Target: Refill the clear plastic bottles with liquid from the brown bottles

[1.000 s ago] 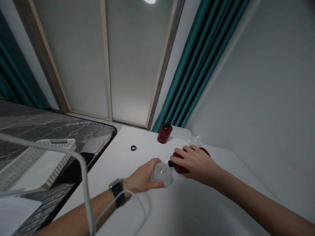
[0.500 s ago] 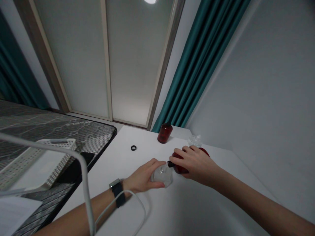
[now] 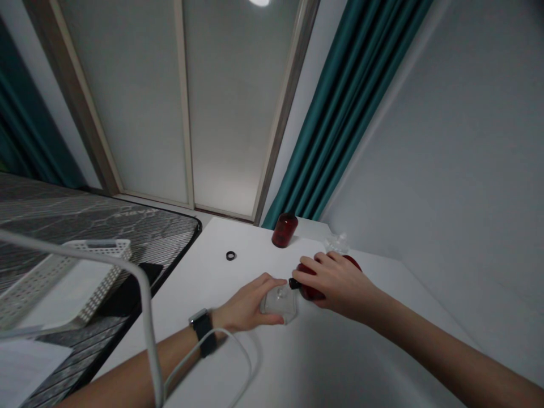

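grips clear container (image 3: 279,309) on desk (image 3: 187,277) with left fingers (image 3: 278,282); with right fingers (image 3: 308,263), grips tipped red bottle (image 3: 312,292), holding its black neck (image 3: 294,283) close to that container. cannot tell contents of either.

A left hand (image 3: 249,304) steadies a clear bottle (image 3: 279,306) on a white table (image 3: 204,283) as the right hand (image 3: 340,277) tips a red bottle (image 3: 309,288) toward it, near a black ring (image 3: 230,256) and an upright second bottle (image 3: 284,230).

No readable text, labels, brands, numbers or signs on anything.
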Available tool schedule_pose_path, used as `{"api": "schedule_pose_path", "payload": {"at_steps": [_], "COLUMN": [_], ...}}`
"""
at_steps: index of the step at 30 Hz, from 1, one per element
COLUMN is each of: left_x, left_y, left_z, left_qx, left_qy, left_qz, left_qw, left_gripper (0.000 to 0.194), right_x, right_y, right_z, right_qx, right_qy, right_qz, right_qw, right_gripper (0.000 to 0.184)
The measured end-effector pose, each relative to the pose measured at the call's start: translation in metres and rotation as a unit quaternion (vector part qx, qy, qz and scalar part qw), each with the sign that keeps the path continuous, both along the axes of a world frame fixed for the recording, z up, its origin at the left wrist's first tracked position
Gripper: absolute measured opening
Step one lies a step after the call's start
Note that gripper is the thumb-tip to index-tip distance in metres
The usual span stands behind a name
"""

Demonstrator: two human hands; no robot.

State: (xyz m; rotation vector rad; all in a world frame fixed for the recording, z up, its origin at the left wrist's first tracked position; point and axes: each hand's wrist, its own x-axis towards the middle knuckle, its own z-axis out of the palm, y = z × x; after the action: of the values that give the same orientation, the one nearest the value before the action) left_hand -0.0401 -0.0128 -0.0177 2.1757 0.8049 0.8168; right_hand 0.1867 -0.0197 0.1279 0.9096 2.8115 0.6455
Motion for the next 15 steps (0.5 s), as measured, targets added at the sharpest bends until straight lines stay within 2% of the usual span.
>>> {"api": "schedule_pose_path", "payload": {"at_steps": [15], "left_x": [0.0003], "left_y": [0.0007], "left_z": [-0.0020], "left_qx": [0.008], "left_qy": [-0.008], "left_qz": [0.002], "left_qw": [1.000], "left_gripper": [0.072], "right_x": [-0.0006], "right_y": [-0.0002], "right_z": [0.0007], "right_qx": [0.002], "right_qy": [-0.005], "right_qz": [-0.004], "right_qw": [1.000], "right_gripper": [0.038]}}
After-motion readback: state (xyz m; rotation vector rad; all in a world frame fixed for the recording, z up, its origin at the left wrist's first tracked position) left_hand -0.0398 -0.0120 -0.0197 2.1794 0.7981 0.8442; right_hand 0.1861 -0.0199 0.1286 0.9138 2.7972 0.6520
